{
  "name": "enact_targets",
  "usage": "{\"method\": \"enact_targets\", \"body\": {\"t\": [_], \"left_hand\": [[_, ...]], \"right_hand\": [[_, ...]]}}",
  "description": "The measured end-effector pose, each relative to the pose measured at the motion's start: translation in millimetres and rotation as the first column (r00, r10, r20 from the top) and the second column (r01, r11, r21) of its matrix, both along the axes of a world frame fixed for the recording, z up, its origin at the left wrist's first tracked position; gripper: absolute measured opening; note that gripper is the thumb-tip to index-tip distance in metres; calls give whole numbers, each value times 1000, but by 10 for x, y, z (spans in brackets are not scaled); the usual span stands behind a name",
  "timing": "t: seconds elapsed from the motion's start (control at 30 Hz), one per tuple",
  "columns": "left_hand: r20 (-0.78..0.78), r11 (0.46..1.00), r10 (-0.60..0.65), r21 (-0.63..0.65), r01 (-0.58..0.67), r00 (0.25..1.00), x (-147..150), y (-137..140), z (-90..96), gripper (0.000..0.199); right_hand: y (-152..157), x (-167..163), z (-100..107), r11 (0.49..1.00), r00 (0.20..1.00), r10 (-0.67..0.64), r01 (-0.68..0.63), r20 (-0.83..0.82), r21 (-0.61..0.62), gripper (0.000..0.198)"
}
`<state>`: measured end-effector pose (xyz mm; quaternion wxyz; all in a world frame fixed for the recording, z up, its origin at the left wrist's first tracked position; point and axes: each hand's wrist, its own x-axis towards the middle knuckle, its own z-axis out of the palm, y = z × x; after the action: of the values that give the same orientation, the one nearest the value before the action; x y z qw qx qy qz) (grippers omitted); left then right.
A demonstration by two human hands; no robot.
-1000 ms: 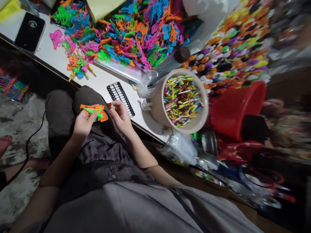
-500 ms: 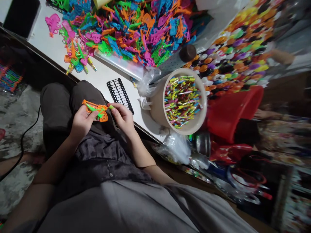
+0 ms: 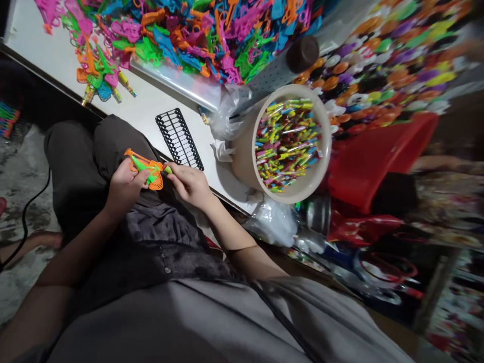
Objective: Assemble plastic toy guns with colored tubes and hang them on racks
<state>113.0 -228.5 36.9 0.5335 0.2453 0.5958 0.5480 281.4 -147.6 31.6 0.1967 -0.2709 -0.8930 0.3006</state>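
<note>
Above my lap, my left hand (image 3: pixel 124 185) is closed around an orange plastic toy piece (image 3: pixel 156 182) with a perforated, rounded end, along with a bright green piece (image 3: pixel 139 163) lying across it. My right hand (image 3: pixel 192 185) pinches a small yellow-green tube (image 3: pixel 168 170) right at the end of the orange piece. Whether the tube is seated in it or only touching, I cannot tell. On the white table (image 3: pixel 145 108) beside my knee lies a black grid-like rack (image 3: pixel 180 139). To its right, a tilted cream bucket (image 3: pixel 244 164) holds many similar small wrapped tubes (image 3: pixel 285 143).
Colourful plastic toy pieces (image 3: pixel 181 38) are heaped at the back. Several with tubes attached (image 3: pixel 101 83) lie at the table's left. A clear plastic roll (image 3: pixel 177 83), crumpled bags (image 3: pixel 272 219), a red basin (image 3: pixel 378 161) and a pile of mixed colourful pieces (image 3: pixel 363 75) surround the bucket.
The view has shifted, so the table and bucket appear larger and higher. My right hand has turned slightly, with the tube still pinched at the orange piece. The left hand keeps its grip.
</note>
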Motion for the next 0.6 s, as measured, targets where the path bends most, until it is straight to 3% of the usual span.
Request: {"method": "enact_targets", "body": {"t": [0.17,0.33,0.43,0.5,0.6], "left_hand": [[-61,997,-61,-53,58,996,73,119,34,25],[-106,987,-156,-62,150,982,18,395,-24,27],[-297,986,-154,14,166,942,-301,740,-4,28],[-502,987,-46,109,116,864,-654,1039,25,28],[-657,976,106,212,48,746,-1225,1496,66,42]], "right_hand": [[-24,99,-62,998,998,-29,26,52,58,38],[75,100,-92,991,993,-89,97,82,-96,42],[448,105,-187,974,991,-125,131,44,-187,42],[804,116,-332,946,959,-283,284,26,-154,40],[1295,111,-615,851,854,-520,519,14,-78,33]]}}
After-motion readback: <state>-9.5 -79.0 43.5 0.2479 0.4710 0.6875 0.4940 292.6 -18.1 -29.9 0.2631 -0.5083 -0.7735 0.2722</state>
